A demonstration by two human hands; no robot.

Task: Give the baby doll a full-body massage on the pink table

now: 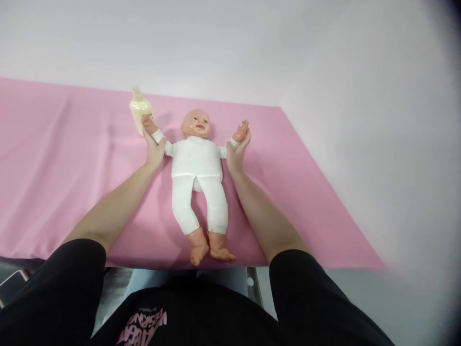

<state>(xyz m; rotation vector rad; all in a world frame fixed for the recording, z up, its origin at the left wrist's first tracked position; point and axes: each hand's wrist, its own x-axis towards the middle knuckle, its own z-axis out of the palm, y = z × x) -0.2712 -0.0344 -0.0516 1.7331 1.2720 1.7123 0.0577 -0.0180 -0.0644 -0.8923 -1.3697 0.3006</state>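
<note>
A baby doll (pixel 197 158) in a white top and trousers lies on its back, its head toward the wall and its bare feet near the front edge. My left hand (pixel 154 150) is closed round the doll's arm on the left, at the white sleeve. On the other side, my right hand (pixel 237 153) grips the doll's other arm near the wrist. Both doll arms are spread outward and raised, with the small hands sticking out above my fingers. Just behind my left hand stands a pale yellow pump bottle (pixel 139 109), partly covered by the doll's hand.
Pink cloth (pixel 281 192) covers the table, with soft folds at the left. A white wall (pixel 216 48) rises behind it and along the right side. At the lower left, a dark flat device (pixel 13 287) shows below the table edge.
</note>
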